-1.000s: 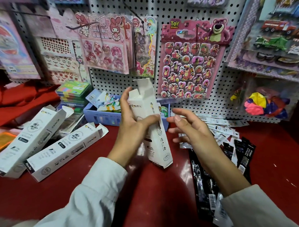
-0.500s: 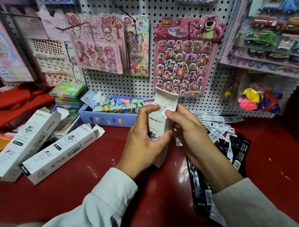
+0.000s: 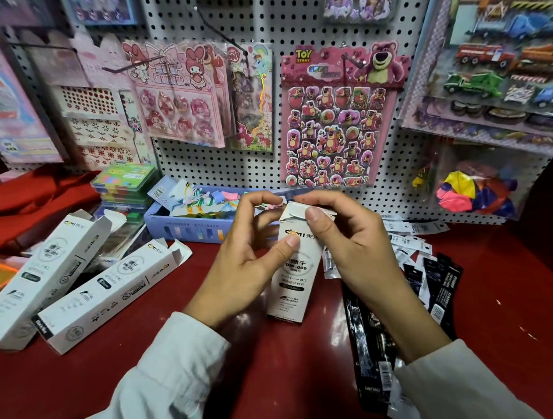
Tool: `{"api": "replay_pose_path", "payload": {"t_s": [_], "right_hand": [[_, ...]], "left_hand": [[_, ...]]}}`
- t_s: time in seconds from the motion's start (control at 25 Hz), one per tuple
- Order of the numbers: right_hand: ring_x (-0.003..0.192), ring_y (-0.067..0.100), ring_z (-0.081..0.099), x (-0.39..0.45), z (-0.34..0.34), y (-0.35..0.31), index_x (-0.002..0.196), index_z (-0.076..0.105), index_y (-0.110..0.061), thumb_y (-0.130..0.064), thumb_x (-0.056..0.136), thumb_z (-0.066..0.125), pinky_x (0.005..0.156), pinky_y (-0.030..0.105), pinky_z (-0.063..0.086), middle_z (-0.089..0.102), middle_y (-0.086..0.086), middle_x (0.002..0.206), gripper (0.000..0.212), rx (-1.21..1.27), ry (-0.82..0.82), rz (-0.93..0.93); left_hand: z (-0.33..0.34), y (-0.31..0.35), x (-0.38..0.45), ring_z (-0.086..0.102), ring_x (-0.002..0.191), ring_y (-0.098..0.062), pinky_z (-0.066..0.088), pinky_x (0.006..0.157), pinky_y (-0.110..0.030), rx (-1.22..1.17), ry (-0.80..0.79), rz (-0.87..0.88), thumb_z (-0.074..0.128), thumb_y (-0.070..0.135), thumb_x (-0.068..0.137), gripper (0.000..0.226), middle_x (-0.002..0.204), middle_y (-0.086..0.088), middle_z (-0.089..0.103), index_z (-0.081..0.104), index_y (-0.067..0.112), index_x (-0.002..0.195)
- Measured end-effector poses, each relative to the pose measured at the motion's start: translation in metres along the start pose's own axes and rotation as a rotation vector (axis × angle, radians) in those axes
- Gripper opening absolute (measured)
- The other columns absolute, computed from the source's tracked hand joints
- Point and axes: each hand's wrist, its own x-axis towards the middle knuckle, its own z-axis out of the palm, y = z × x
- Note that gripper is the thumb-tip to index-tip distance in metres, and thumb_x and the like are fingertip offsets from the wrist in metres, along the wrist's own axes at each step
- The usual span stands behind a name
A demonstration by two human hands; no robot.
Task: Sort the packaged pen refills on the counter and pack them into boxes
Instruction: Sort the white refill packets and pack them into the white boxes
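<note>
I hold the white box (image 3: 292, 265) upright on the red counter (image 3: 275, 361), my left hand (image 3: 242, 261) curled round its side, my right hand (image 3: 343, 238) pinching its top flap down. I judge I'm closing it; next, tuck the flap in squarely. Refill packets (image 3: 430, 281) lie just right.

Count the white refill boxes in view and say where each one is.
3. One white box stands upright on the red counter, held by both hands. Two lie open-ended on the counter's left: the far-left box and the box beside it. Clutter may hide others.
</note>
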Motion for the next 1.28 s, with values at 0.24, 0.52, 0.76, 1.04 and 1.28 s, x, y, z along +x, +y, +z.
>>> {"api": "replay_pose_path", "payload": {"t_s": [0.24, 0.52, 0.76, 1.04, 1.28], "right_hand": [[0.122, 0.006, 0.057, -0.002, 0.009, 0.003, 0.123, 0.068, -0.014, -0.023, 0.1, 0.052, 0.101, 0.021, 0.043, 0.065, -0.003, 0.126, 0.03, -0.266, -0.09, -0.127], [0.122, 0.01, 0.056, -0.012, 0.013, 0.013, 0.131, 0.054, -0.032, -0.03, 0.089, 0.062, 0.096, 0.035, 0.049, 0.052, -0.008, 0.137, 0.043, -0.519, -0.1, -0.189], [0.092, 0.012, 0.073, -0.02, 0.014, 0.033, 0.139, 0.033, -0.041, -0.013, 0.091, 0.067, 0.064, 0.031, 0.058, 0.071, -0.004, 0.118, 0.065, 0.273, 0.225, 0.463], [0.089, 0.008, 0.062, -0.036, 0.035, 0.053, 0.129, 0.059, -0.027, -0.032, 0.091, 0.064, 0.088, 0.028, 0.049, 0.062, -0.01, 0.101, 0.038, -0.553, -0.313, 0.507], [0.07, -0.007, 0.058, -0.035, 0.013, 0.051, 0.101, 0.072, -0.026, -0.027, 0.089, 0.066, 0.074, 0.019, 0.048, 0.067, -0.015, 0.079, 0.013, -0.564, -0.324, 0.465]], "left_hand": [[0.0, -0.001, -0.002, 0.055, 0.076, -0.001, 0.045, 0.072, -0.013, -0.175, 0.09, 0.024, 0.042, 0.01, 0.098, 0.015, 0.082, 0.013, 0.061, 0.045, 0.019, 0.11], [-0.004, -0.006, -0.005, 0.059, 0.104, -0.004, 0.045, 0.09, -0.018, 0.052, 0.034, 0.026, 0.05, 0.008, 0.098, 0.029, 0.111, 0.014, 0.063, 0.045, 0.021, 0.123], [0.0, -0.009, -0.015, 0.068, 0.097, -0.012, 0.054, 0.081, -0.022, 0.24, -0.062, -0.348, 0.081, 0.025, 0.077, 0.076, 0.11, 0.006, 0.07, 0.038, 0.044, 0.136], [-0.053, -0.014, -0.031, 0.057, 0.109, -0.034, 0.048, 0.086, -0.038, 1.168, -0.15, -0.852, 0.073, 0.039, 0.072, 0.069, 0.12, -0.009, 0.058, 0.036, 0.022, 0.128], [-0.076, -0.016, -0.029, 0.049, 0.12, -0.037, 0.044, 0.098, -0.048, 1.423, 0.018, -0.749, 0.055, 0.042, 0.088, 0.045, 0.13, -0.012, 0.052, 0.051, 0.018, 0.125]]}}
